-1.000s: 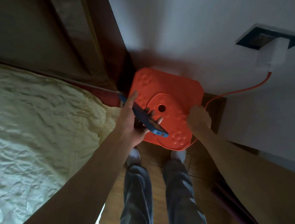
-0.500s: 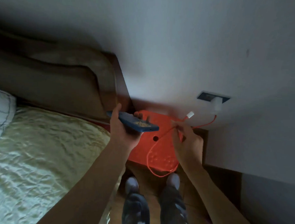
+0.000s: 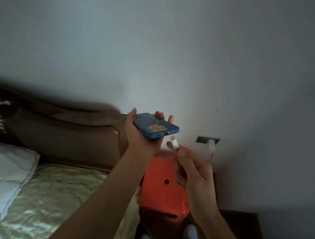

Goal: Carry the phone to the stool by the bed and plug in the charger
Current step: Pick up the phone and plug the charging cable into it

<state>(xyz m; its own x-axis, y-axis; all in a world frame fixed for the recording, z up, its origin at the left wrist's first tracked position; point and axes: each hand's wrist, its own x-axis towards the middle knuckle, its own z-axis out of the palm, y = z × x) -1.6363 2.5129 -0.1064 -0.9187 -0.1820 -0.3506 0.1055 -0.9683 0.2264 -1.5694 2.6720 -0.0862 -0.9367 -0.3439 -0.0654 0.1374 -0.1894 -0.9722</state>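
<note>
Head view: left hand (image 3: 137,138) grips phone (image 3: 156,125); connector (image 3: 174,142) just below.

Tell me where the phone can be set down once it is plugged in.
The orange plastic stool top is bare around its centre hole, bordered by the bed's pale green cover to its left and the right hand above. The cover is also free. It is crowded where the blue-cased phone meets the white charger plug.

Pillow (image 3: 10,172) on bed (image 3: 53,201)
</note>
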